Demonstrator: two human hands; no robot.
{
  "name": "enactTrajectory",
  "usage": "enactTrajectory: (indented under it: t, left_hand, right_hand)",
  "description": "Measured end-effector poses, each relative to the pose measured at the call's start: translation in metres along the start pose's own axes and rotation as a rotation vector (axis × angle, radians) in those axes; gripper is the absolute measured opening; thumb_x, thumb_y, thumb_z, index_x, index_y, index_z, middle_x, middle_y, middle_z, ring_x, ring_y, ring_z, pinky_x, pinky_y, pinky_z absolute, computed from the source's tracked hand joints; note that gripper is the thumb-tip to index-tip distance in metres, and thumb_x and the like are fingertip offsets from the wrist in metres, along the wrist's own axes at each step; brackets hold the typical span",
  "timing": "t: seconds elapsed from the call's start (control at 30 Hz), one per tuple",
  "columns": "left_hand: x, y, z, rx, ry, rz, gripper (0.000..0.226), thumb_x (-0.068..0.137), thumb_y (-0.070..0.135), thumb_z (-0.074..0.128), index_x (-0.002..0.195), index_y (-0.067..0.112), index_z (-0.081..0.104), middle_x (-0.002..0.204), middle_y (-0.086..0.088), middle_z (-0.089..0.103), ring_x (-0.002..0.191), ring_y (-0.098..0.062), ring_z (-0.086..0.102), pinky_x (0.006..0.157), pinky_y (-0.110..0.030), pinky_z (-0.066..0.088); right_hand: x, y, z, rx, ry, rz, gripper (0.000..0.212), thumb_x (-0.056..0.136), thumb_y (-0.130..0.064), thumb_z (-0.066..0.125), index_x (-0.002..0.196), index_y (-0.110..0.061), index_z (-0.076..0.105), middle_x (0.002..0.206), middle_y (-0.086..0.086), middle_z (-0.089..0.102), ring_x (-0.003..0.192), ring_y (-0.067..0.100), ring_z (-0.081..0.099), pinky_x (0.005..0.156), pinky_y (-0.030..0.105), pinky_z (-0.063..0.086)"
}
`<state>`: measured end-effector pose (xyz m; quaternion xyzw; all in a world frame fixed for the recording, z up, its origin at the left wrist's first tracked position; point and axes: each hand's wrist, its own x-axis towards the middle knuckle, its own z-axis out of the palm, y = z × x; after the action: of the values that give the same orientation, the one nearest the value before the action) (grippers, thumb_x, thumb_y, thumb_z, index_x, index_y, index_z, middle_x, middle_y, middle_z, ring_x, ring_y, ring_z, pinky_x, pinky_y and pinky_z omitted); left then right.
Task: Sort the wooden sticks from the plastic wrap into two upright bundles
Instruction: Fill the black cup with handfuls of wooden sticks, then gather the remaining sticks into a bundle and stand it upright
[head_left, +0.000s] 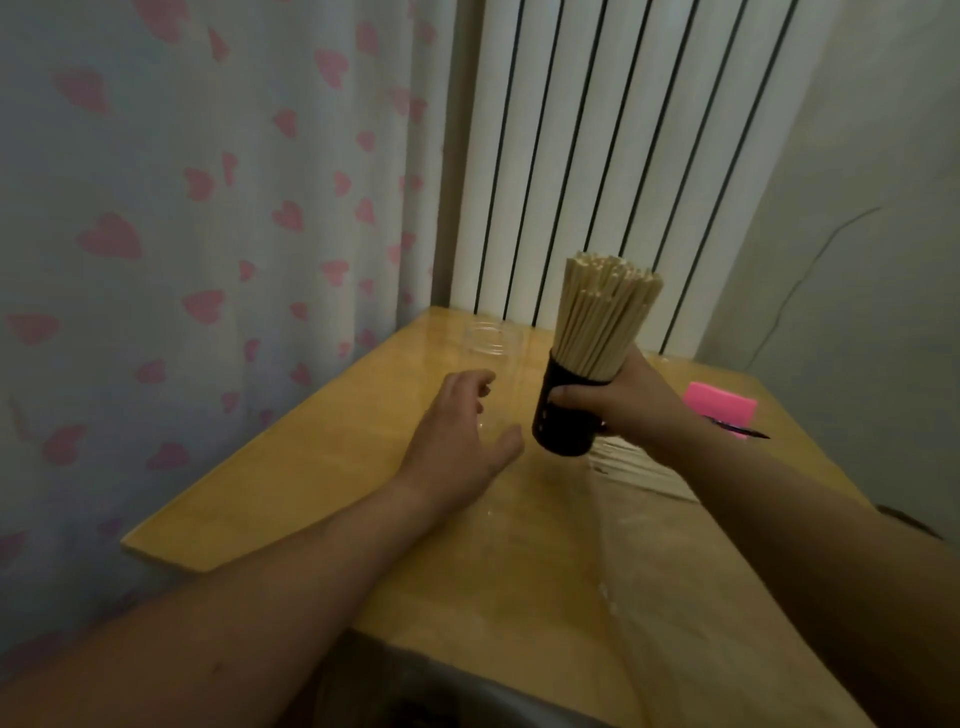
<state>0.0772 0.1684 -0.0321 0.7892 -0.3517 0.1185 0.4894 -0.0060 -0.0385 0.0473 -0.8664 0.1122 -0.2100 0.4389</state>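
Observation:
My right hand (621, 402) grips a dark cylindrical holder (563, 415) lifted above the wooden table (291, 467). A thick bundle of pale wooden sticks (605, 317) stands upright in it, tilted slightly right. My left hand (462, 436) hovers just left of the holder with fingers relaxed, around a clear container (493, 340) that is hard to make out. More sticks in plastic wrap (639, 467) lie flat on the table under my right forearm, partly hidden.
A pink pad (719, 405) with a dark pen (740, 428) lies at the table's far right. A heart-patterned curtain (208, 234) hangs on the left and a white radiator (597, 130) stands behind the table.

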Motion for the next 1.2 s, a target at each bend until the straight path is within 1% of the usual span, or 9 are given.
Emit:
enactTrajectory:
  t: [0.1,0.17,0.3,0.5,0.63,0.9,1.07,1.13,1.2]
  left_hand:
    - [0.021,-0.02,0.008,-0.018,0.167,-0.113,0.09,0.086,0.055,0.081,0.156,0.022,0.035,0.143,0.003,0.043,0.125,-0.015,0.052,0.104,-0.037,0.052]
    - [0.039,-0.031,0.015,-0.088,0.136,-0.199,0.114,0.078,0.062,0.085,0.164,0.027,0.02,0.158,-0.002,0.034,0.14,-0.02,0.045,0.114,-0.042,0.047]
    - [0.069,-0.045,0.033,-0.244,-0.009,-0.263,0.136,0.073,0.056,0.093,0.168,0.038,-0.003,0.173,-0.002,0.018,0.156,-0.02,0.027,0.121,-0.037,0.034]
    - [0.082,-0.063,0.052,-0.24,-0.008,-0.289,0.114,0.082,0.041,0.091,0.165,0.032,0.014,0.157,0.0,0.044,0.139,-0.017,0.048,0.107,-0.032,0.044]
    - [0.08,-0.064,0.051,-0.214,0.036,-0.283,0.108,0.082,0.042,0.09,0.163,0.032,0.019,0.156,0.003,0.045,0.138,-0.013,0.049,0.107,-0.031,0.046]
    - [0.08,-0.062,0.052,-0.202,0.039,-0.303,0.109,0.082,0.042,0.09,0.163,0.032,0.019,0.156,0.003,0.046,0.138,-0.015,0.049,0.104,-0.028,0.044]
    - [0.08,-0.056,0.048,-0.196,0.024,-0.329,0.108,0.081,0.041,0.091,0.162,0.029,0.021,0.152,0.002,0.048,0.136,-0.017,0.052,0.104,-0.031,0.045]
    - [0.078,-0.048,0.045,-0.188,-0.005,-0.338,0.108,0.08,0.039,0.092,0.161,0.028,0.022,0.152,0.0,0.049,0.136,-0.019,0.052,0.108,-0.035,0.046]
    - [0.071,-0.035,0.042,-0.176,-0.021,-0.318,0.107,0.079,0.038,0.093,0.16,0.026,0.024,0.15,-0.002,0.05,0.135,-0.02,0.054,0.11,-0.038,0.047]
  right_hand:
    - [0.025,0.005,-0.008,-0.007,0.041,-0.008,0.064,0.072,-0.019,0.093,0.121,-0.033,0.054,0.119,-0.002,0.066,0.111,0.017,0.066,0.087,0.046,0.062]
    - [0.043,0.013,-0.008,-0.017,0.059,-0.007,0.06,0.074,-0.017,0.092,0.114,-0.038,0.053,0.118,-0.003,0.066,0.108,0.013,0.065,0.086,0.045,0.062]
    - [0.084,0.031,0.0,-0.048,0.074,0.032,0.087,0.061,-0.034,0.096,0.133,-0.031,0.047,0.123,-0.005,0.064,0.115,0.019,0.064,0.089,0.05,0.063]
    - [0.148,0.059,0.024,-0.075,0.073,0.07,0.098,0.048,-0.049,0.097,0.132,-0.033,0.049,0.122,-0.009,0.066,0.116,0.019,0.065,0.086,0.048,0.065]
    - [0.19,0.095,0.042,-0.082,0.027,0.076,0.108,0.033,-0.068,0.098,0.127,-0.039,0.053,0.118,-0.013,0.068,0.115,0.019,0.068,0.084,0.042,0.065]
    - [0.159,0.068,0.056,-0.042,0.015,0.205,0.094,0.066,-0.047,0.095,0.139,-0.029,0.04,0.126,-0.005,0.061,0.117,0.025,0.061,0.088,0.051,0.062]
    - [0.133,0.054,0.032,-0.088,-0.005,0.295,0.107,0.082,-0.033,0.09,0.164,-0.021,0.023,0.155,0.008,0.05,0.14,0.033,0.052,0.109,0.053,0.052]
    - [0.11,0.042,0.007,-0.192,0.027,0.311,0.097,0.087,-0.039,0.086,0.163,-0.018,0.03,0.153,0.011,0.054,0.132,0.032,0.058,0.107,0.052,0.054]
    - [0.078,0.026,-0.025,-0.262,0.033,0.285,0.073,0.09,-0.043,0.081,0.151,-0.015,0.051,0.138,0.009,0.065,0.119,0.027,0.065,0.102,0.05,0.057]
